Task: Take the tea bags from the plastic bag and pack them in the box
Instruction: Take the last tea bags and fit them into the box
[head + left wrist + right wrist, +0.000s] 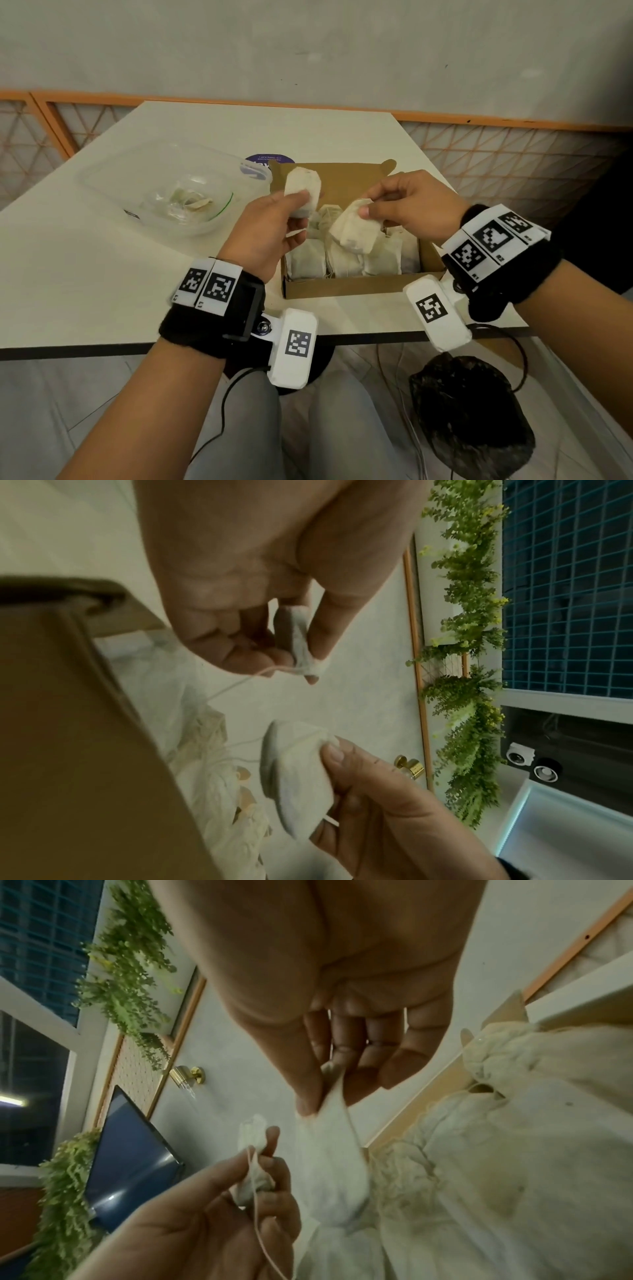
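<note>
The left hand (265, 228) was raised over the left edge of the box (346, 286), fingers and thumb curled round one tea bag (303, 192). That bag stood above the fingertips, clear of the box, with its upper edge level with the box's rear flap (346, 178). The right hand (409, 209) was raised over the right half of the box, thumb and forefinger pinching the top corner of a second bag (354, 229). In the right wrist view the remaining fingers (377, 1053) were bent inward behind the pinch. The second bag hung below the fingertips, its lower edge close above the packed bags (346, 260); contact could not be determined. A thread (263, 1229) trailed from the left hand's bag across that palm.

The two held bags were apart, with open air between the two sets of fingertips.

Packed bags filled the near row below both hands, against the front wall. Further bags lay behind them, under the right fingertips. The box sat near the front edge of the table (102, 274), with bare tabletop left of the left wrist.

The plastic bag (191, 202), holding a few remaining bags, lay inside a clear container (113, 164) left of and beyond the left fingers, well apart from them. A purple round label (270, 159) lay beyond the left fingertips, partly covered by the container rim.
</note>
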A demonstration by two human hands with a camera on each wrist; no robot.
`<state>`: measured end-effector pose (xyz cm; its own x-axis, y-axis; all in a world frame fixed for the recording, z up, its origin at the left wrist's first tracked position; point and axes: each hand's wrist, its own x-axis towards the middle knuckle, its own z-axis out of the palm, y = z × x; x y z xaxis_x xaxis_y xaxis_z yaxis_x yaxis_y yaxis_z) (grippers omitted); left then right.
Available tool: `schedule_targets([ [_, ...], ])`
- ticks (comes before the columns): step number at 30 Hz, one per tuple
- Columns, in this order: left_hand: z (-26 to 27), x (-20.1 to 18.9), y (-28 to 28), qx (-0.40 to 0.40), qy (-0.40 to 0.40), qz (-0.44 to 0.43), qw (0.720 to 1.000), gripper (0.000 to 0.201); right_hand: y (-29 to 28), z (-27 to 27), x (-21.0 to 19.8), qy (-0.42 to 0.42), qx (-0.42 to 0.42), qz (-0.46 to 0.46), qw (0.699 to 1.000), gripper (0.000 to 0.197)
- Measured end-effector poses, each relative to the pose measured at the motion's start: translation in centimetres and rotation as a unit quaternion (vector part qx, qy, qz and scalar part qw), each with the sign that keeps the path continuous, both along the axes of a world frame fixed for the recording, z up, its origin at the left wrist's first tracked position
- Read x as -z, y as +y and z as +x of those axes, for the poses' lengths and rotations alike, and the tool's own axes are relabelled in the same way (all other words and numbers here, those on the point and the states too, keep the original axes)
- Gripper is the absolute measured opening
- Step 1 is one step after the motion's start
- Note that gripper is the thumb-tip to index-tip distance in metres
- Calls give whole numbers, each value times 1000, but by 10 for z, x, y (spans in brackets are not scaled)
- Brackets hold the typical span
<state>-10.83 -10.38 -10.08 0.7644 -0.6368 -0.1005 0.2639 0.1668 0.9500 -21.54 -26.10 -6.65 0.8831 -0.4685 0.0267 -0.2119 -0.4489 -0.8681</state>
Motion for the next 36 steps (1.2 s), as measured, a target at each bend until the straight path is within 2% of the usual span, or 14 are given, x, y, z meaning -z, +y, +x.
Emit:
schedule_targets([
  [2, -1, 0, 0, 5, -32, 12, 999, 10, 0, 0, -4, 9, -25, 1, 1000, 10],
  [5, 0, 3, 0, -10, -44, 21, 999, 9, 1, 1, -7, 75, -80, -44, 993, 14],
  [8, 1, 4, 1, -19, -39, 20, 999, 11, 6, 8, 1, 152, -136, -95, 974, 13],
  [11, 1, 5, 2, -23, -40, 24, 999, 11, 6, 18, 16, 185, -133, -130, 965, 9],
  [16, 3, 4, 4, -28, -32, 31, 999, 11, 5, 27, 25, 159, -90, -177, 967, 7],
  [20, 4, 3, 3, -21, -29, 43, 998, 11, 6, 26, 25, 186, -128, -212, 951, 16],
  [22, 4, 1, 2, -11, -27, 49, 998, 12, 6, 25, 20, 185, -120, -229, 948, 22],
  [24, 2, -1, 1, -4, -28, 54, 998, 11, 5, 23, 9, 108, -67, -196, 972, 24],
  [26, -1, -1, -3, 4, -50, 67, 996, 12, 5, 19, -5, 16, -26, -110, 993, 18],
  [29, -10, 0, -15, 40, -98, 107, 989, 16, 6, 12, -17, -1, -56, -51, 997, 9],
  [32, -22, -2, -22, 82, -93, 114, 986, 11, -6, 2, -19, 2, -49, -74, 996, 7],
  [34, -26, -1, -19, 42, -81, 73, 993, 6, -21, -9, -24, 41, -32, -111, 992, 6],
  [36, -23, 4, -12, -63, -91, 22, 994, 11, -36, -23, -28, 114, -37, -160, 980, 9],
])
